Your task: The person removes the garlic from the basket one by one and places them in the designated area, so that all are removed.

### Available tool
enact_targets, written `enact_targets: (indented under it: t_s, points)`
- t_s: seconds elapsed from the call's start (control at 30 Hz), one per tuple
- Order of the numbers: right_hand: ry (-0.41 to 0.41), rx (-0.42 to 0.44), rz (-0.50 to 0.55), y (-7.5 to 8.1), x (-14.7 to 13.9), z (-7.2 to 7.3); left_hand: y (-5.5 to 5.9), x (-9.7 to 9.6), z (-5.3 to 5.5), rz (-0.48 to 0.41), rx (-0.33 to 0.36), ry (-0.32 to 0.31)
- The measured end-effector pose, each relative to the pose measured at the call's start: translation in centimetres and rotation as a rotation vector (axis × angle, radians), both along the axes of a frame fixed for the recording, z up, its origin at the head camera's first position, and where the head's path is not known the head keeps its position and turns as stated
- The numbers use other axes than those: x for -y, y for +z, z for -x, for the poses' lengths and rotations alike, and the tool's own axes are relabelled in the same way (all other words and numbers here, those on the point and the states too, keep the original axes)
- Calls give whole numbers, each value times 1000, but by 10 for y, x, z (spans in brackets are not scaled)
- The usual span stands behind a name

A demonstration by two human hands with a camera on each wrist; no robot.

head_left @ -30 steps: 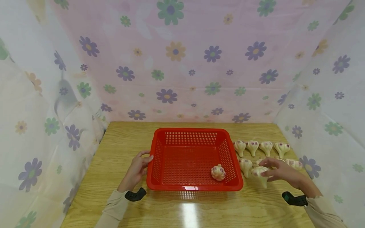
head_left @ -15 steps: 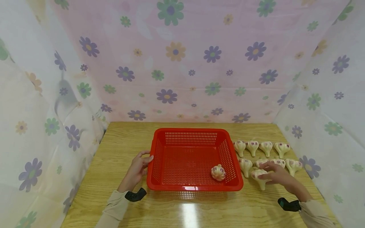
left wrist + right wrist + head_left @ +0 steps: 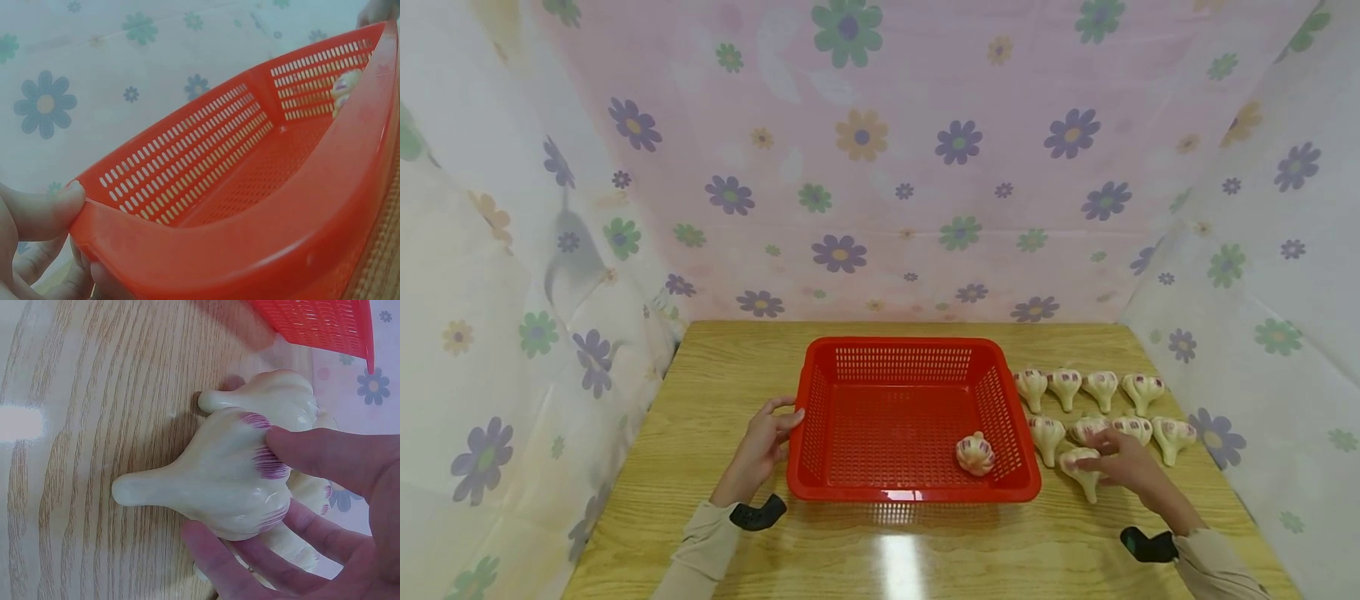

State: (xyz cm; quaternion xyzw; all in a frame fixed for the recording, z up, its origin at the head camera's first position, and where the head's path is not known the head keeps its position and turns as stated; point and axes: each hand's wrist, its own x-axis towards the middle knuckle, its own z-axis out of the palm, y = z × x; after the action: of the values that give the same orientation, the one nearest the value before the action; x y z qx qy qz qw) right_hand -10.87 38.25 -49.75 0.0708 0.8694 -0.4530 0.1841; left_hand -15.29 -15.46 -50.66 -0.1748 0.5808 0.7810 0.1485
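My left hand [image 3: 762, 448] grips the left rim of a red plastic basket [image 3: 917, 495]; in the left wrist view the thumb [image 3: 53, 209] lies over the rim with fingers below. One garlic bulb [image 3: 975, 454] lies inside, near the basket's right front corner. Right of the basket, my right hand [image 3: 1129, 465] holds another garlic bulb [image 3: 215, 469] at the front of the group. Its thumb [image 3: 306, 450] presses the purple-streaked top and the fingers curl round the far side. That bulb's stem points toward the table's front edge, close over the wood.
Several more garlic bulbs lie in two rows behind the right hand, among them one at the back right [image 3: 1142, 390] and one beside the basket [image 3: 1047, 435]. Wooden tabletop [image 3: 820, 550] spreads in front. Flowered cloth [image 3: 895, 217] hangs behind and at both sides.
My right hand and forearm have shifted a little left and closer in, and the garlic bulb at its fingers has moved slightly toward the front. The left hand and basket stay put.
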Motion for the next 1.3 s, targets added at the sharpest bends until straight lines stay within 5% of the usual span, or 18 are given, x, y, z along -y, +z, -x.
enact_targets:
  t_s: [0.53,1.1,1.3]
  points:
    - [110,-103,-230,25,-1,1,-1,0,-2,17,7,15]
    - [299,-420,-239,71,40,26,1,-1,-2,20,-1,7]
    - [366,-393,-162,82,59,37,1,-2,-1,7,-12,-5]
